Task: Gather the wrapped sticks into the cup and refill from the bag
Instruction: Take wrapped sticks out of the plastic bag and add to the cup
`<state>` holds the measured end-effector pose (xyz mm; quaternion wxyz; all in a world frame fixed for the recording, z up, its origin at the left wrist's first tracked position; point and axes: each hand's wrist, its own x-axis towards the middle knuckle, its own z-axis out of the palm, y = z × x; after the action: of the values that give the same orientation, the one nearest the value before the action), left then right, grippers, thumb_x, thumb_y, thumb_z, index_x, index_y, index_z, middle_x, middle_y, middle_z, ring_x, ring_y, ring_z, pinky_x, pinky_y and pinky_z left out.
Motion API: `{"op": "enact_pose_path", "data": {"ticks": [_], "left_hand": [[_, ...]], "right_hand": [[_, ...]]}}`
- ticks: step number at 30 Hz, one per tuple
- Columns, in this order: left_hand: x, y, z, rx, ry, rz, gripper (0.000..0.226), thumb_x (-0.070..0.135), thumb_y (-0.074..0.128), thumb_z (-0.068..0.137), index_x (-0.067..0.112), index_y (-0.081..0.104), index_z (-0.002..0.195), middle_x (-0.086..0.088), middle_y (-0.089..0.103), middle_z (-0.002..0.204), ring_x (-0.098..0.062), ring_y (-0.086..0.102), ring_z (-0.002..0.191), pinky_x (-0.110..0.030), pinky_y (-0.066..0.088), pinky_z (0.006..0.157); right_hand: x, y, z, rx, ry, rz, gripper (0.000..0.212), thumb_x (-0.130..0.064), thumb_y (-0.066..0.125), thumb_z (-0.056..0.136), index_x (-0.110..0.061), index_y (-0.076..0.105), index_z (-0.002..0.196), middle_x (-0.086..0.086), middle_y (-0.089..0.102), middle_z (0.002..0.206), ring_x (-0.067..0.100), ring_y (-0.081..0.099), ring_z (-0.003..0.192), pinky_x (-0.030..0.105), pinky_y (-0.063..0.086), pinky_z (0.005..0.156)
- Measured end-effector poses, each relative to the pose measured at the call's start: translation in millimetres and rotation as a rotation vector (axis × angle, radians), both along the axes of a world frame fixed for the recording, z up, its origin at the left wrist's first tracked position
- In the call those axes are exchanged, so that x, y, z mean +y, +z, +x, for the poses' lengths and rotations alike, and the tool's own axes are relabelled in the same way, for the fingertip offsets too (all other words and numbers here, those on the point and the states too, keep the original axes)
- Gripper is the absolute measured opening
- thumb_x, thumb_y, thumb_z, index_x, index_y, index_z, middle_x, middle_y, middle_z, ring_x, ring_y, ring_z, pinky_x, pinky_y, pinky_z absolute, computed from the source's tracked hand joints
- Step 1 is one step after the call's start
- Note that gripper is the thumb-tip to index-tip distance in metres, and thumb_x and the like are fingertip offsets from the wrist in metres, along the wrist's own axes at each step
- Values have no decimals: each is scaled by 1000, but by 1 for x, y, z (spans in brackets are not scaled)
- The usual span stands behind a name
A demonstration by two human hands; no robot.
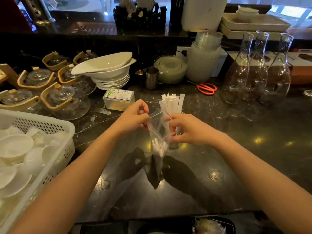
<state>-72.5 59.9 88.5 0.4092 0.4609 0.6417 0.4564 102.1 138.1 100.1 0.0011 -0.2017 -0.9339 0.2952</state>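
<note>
Left hand [135, 115] and right hand [184, 129] pinch the bag [158, 137] mouth before the cup [173, 145]; part lips evenly, keeping sticks [172, 103] undisturbed.

On the dark marble surface [236, 149] I see a white perforated plastic basket [50, 125] of white dishes at the left edge. Glass teapots with bamboo handles [64, 102] crowd the back left beside stacked white bowls [108, 71]. Orange-handled scissors [206, 88] lie near three clear glass carafes [258, 73] at the back right.
</note>
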Motion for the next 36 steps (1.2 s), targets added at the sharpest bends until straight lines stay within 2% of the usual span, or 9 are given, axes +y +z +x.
{"op": "enact_pose_path", "data": {"ticks": [2, 6, 9, 11, 15, 17, 28, 32, 36], "left_hand": [[-5, -5, -2, -55, -55, 7, 23, 10, 57, 79, 23, 43, 91, -1, 56, 82, -4, 61, 74, -13, 47, 61], [-24, -30, -5, -154, -258, -83, 119, 55, 82, 32, 40, 13, 128, 3, 37, 139, -15, 41, 126, -33, 36, 105], [-34, -50, 9, -138, -267, -105, 137, 47, 85, 29, 46, -8, 129, 14, 20, 145, -10, 18, 136, -14, 27, 104], [-36, -57, 19, -79, -210, -97, 135, 41, 82, 33, 46, -14, 128, 17, 16, 142, -6, 14, 133, -5, 25, 99], [-33, -56, 35, -43, -147, -28, 142, 32, 87, 41, 39, -22, 133, 35, 14, 129, -2, 16, 129, -28, 22, 108], [-30, -52, 47, -15, -68, 13, 139, 16, 86, 50, 35, -22, 134, 44, 8, 113, 1, 15, 123, -25, 21, 103], [-12, -31, 36, 71, 5, 43, 58, 12, 65, 75, 33, 34, 119, 19, 47, 103, -1, 49, 96, -15, 42, 69], [-12, -13, 9, 120, -97, -71, 60, 28, 70, 68, 35, 37, 117, 10, 52, 112, -10, 52, 102, -27, 47, 83], [-8, 9, -5, 43, -210, -237, 82, 34, 74, 57, 43, 30, 126, 7, 49, 122, -16, 58, 101, -39, 50, 89]], "right_hand": [[2, -1, 1, 77, -46, -81, 29, -11, 67, 76, -26, 48, 59, 9, 61, 114, 15, 52, 117, 27, 45, 86], [4, -1, 3, 214, -134, -281, 45, -3, 63, 78, -42, 58, 57, 23, 63, 110, 22, 66, 83, 32, 53, 71], [6, 0, 5, 319, -182, -489, 34, 8, 56, 79, -19, 49, 58, 8, 63, 106, -3, 63, 62, 16, 52, 55], [10, 0, 5, 392, -223, -612, 31, 12, 53, 77, -11, 45, 59, -4, 66, 92, -3, 65, 66, 13, 49, 51], [15, 2, 1, 558, -281, -776, 4, 9, 53, 79, 13, 51, 80, -11, 71, 75, 4, 68, 68, 14, 49, 48], [14, 1, -6, 613, -313, -800, 28, 6, 55, 79, 23, 46, 99, -9, 71, 79, 6, 68, 73, 19, 54, 50], [20, -12, -14, 689, -636, -802, 15, -2, 60, 80, -13, 49, 79, 3, 59, 86, 11, 64, 74, 19, 56, 58], [24, -14, -3, 596, -558, -221, 57, -5, 68, 71, -24, 39, 115, -4, 40, 118, 7, 47, 104, 20, 46, 87], [18, -13, -1, 538, -94, 470, 84, -20, 76, 61, -32, 26, 128, -2, 21, 137, 21, 20, 131, 39, 23, 108]]}}
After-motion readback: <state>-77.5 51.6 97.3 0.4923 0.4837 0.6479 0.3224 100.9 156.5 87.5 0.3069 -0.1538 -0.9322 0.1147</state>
